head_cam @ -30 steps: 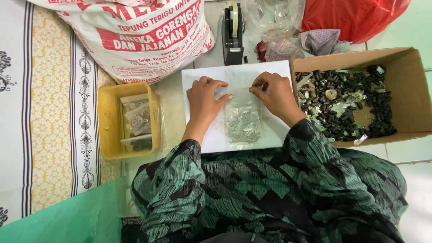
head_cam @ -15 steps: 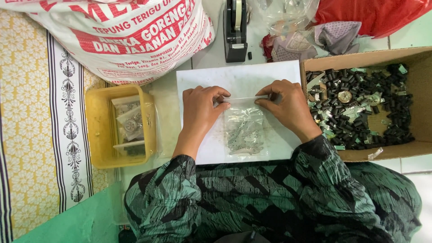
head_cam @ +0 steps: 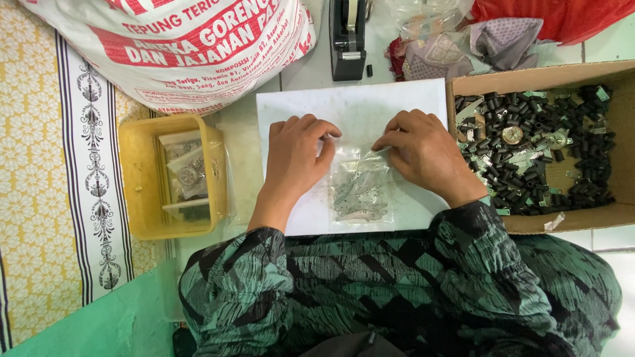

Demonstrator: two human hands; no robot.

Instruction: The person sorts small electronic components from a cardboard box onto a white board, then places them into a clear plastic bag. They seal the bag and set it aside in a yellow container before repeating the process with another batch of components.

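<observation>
— While both hands rest on the white sheet (head_cam: pixel 357 106), where's the clear bag (head_cam: pixel 360 188)?

— Between them, I see: left hand (head_cam: pixel 297 155) and right hand (head_cam: pixel 423 152) pinch its top corners, bag trailing toward me.

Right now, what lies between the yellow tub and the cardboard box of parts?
In the head view, the white sheet lies between the yellow tub and the cardboard box. On it are the clear bag and the left hand and right hand pinching its top.
</observation>
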